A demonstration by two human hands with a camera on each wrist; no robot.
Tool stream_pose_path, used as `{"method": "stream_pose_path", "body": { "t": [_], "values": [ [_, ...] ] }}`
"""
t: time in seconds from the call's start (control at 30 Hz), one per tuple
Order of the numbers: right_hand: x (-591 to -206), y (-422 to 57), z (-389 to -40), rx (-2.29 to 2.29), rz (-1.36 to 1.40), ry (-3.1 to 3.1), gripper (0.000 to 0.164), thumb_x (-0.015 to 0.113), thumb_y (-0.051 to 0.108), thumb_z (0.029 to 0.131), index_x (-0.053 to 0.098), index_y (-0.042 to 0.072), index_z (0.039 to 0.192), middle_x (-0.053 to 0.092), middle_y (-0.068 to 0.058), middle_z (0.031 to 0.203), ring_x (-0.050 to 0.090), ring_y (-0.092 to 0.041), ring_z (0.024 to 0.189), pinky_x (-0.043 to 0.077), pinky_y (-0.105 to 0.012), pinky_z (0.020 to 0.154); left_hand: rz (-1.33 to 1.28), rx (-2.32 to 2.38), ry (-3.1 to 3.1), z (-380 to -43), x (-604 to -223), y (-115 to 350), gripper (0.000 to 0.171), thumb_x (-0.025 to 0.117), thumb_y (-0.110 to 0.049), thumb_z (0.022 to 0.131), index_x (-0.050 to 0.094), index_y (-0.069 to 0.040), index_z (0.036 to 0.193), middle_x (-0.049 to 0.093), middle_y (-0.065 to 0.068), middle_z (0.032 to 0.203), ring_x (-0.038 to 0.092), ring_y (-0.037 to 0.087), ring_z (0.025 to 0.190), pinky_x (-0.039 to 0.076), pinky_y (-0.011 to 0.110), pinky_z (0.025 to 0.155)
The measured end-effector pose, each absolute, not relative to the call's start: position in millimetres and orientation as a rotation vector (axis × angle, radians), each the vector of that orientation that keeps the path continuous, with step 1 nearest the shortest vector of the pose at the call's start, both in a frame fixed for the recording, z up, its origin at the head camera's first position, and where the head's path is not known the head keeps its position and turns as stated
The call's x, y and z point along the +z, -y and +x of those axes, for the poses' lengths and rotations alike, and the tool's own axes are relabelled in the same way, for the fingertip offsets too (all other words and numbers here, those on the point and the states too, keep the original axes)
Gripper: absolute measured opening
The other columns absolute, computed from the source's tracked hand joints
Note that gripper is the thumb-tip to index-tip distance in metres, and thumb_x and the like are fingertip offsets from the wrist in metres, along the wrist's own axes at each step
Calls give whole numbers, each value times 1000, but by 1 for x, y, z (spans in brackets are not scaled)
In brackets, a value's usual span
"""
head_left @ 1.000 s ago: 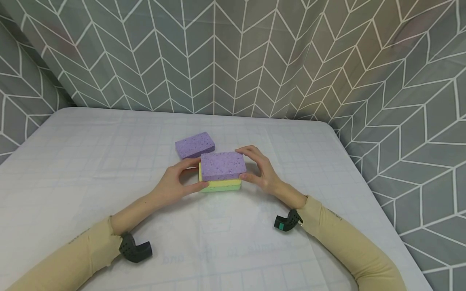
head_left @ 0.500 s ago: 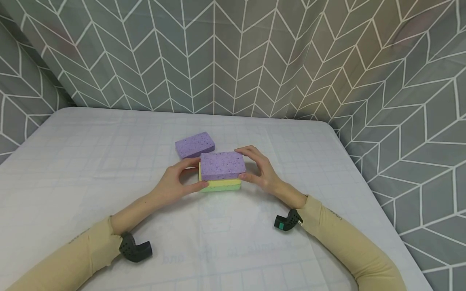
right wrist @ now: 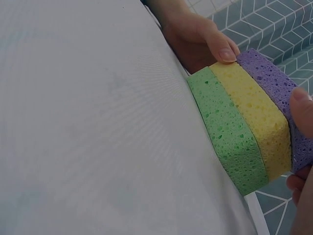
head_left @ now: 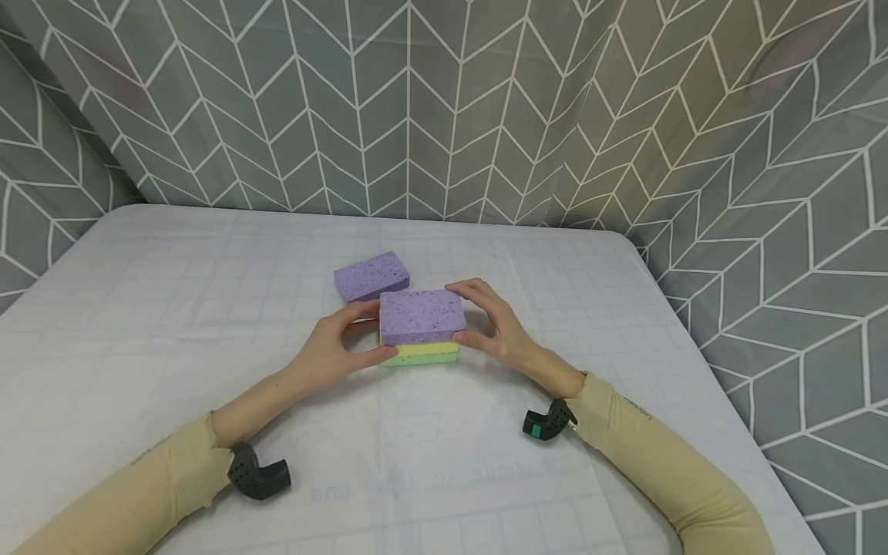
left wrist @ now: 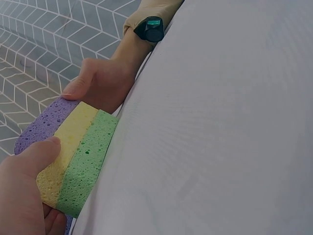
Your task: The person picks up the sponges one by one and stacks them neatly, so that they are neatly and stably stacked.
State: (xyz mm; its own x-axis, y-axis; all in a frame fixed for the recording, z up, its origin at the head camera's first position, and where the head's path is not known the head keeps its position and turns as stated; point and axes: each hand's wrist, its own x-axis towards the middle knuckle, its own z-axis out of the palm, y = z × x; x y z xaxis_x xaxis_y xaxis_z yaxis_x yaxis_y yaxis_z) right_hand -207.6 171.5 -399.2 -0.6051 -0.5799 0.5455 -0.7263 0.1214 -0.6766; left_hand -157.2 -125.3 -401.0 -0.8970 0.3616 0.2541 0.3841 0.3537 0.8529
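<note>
A stack of three sponges stands at mid-table: a green sponge [head_left: 425, 358] at the bottom, a yellow sponge [right wrist: 249, 103] in the middle, a purple sponge [head_left: 423, 316] on top. My left hand [head_left: 333, 347] grips the left end of the stack, its thumb on the yellow layer in the left wrist view. At the other end, my right hand [head_left: 501, 327] pinches the purple sponge between thumb and fingers. The purple sponge lies nearly in line with the two below. Fingertips behind the stack are partly hidden.
A second purple sponge [head_left: 371, 276] lies just behind the stack, to its left. White cloth covers the table [head_left: 173, 308]. A grey patterned curtain [head_left: 444, 108] hangs along the back and sides. Black wrist cameras [head_left: 257, 472] sit on both forearms.
The top purple sponge has slid slightly left, moved by my right hand, and now covers the left edge of the yellow one. My left hand has stayed put.
</note>
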Motion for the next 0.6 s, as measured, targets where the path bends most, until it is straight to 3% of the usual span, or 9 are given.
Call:
{"method": "stream_pose_path", "body": {
  "t": [0.33,0.6],
  "values": [
    [-401,-172,-209,1470,1342,2254,65,68,26,89,47,-9,140,51,-18,138,45,-29,131,33,-51,118,-699,-1650,2567,-158,-402,126,73,86,-21,80,51,-10,144,58,7,139,57,24,127,47,36,111],
    [-399,-171,-207,1458,1349,2255,64,67,26,91,46,-6,142,50,-19,139,44,-31,133,32,-52,118,-697,-1680,2556,-159,-403,126,74,86,-19,79,51,-8,143,58,9,139,58,25,126,47,36,111]
  ]
}}
